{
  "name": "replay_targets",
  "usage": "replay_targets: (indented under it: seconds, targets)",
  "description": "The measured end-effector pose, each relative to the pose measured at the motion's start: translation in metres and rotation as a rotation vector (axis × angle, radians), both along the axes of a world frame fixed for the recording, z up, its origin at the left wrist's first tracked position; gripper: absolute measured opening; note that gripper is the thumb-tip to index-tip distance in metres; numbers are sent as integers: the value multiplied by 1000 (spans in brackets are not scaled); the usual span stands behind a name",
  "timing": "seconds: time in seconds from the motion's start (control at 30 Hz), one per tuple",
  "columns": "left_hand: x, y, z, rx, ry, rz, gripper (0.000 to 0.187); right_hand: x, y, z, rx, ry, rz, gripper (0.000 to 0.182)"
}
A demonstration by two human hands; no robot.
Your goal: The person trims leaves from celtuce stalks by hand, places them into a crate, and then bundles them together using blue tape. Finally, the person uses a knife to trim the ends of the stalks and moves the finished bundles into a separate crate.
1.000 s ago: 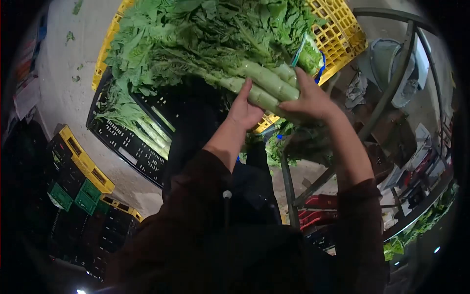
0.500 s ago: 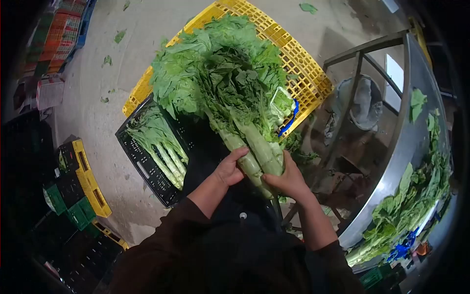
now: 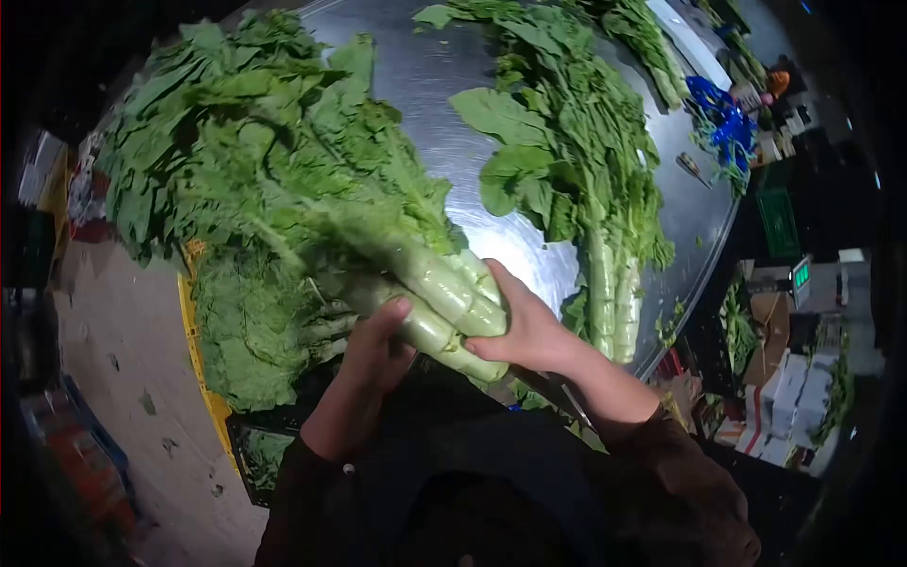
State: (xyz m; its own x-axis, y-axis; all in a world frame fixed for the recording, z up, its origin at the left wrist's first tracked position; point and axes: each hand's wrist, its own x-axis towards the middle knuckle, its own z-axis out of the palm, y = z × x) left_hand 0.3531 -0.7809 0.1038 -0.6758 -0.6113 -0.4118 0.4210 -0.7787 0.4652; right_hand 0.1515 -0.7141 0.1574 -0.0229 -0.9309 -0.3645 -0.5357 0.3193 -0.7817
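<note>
The bundle (image 3: 378, 255) is thick pale-green stalks, smooth and ribbed, fanning into ruffled dark leaves. It is held above the edge of a round, shiny steel table (image 3: 444, 85), where more greens (image 3: 576, 180) lie beside blue ties (image 3: 720, 118). A yellow crate (image 3: 203, 378) stands on the concrete floor below. Left hand (image 3: 373, 345) cups the stalk ends from beneath; right hand (image 3: 524, 326) is wrapped around them, both clamped on.

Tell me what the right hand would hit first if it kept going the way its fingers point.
The right hand is already against the stalk bundle; its fingers point left, so beyond the stalks it would probably meet the left hand.
</note>
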Motion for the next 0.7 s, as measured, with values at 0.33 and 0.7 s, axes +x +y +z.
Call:
replay_targets:
  seconds: [0.33,0.7]
  targets:
    - [-248,2,14,-274,-2,-670,51,-156,106,36,-152,90,-593,85]
    - [-242,-22,-18,-705,-451,-847,46,-118,92,-42,-229,1191,-195,63]
